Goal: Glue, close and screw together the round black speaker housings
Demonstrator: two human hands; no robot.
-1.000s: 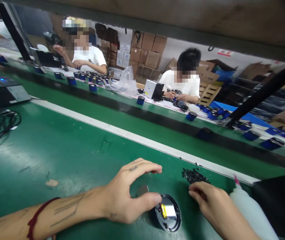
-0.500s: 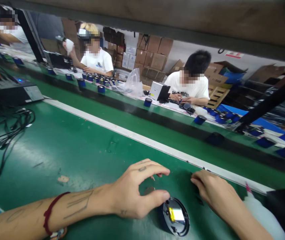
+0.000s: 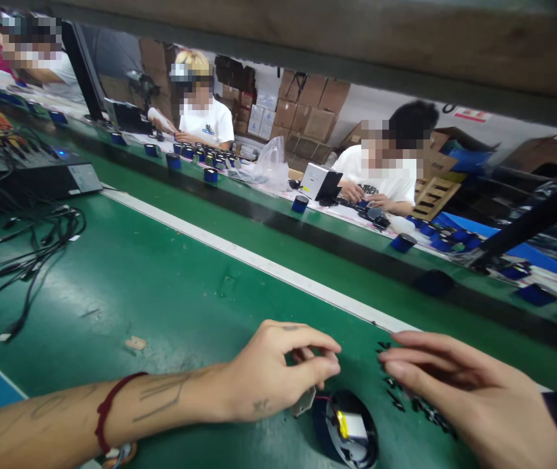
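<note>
Left hand (image 3: 278,378) pinching a small grey part (image 3: 304,402) just left of round black housing (image 3: 346,433); right hand (image 3: 458,384) open over scattered black screws (image 3: 405,400), right of it.

A green work surface (image 3: 161,286) bears a round black housing (image 3: 346,433), scattered small black screws (image 3: 405,397) and tangled cables (image 3: 28,254).

Green bench (image 3: 161,286); white stripe (image 3: 258,264); blue caps (image 3: 402,242).

This was a factory assembly line. A long green conveyor belt (image 3: 171,286) ran between benches where seated workers (image 3: 390,176) handled small blue parts (image 3: 402,242), and cardboard boxes (image 3: 307,107) were stacked behind them.
</note>
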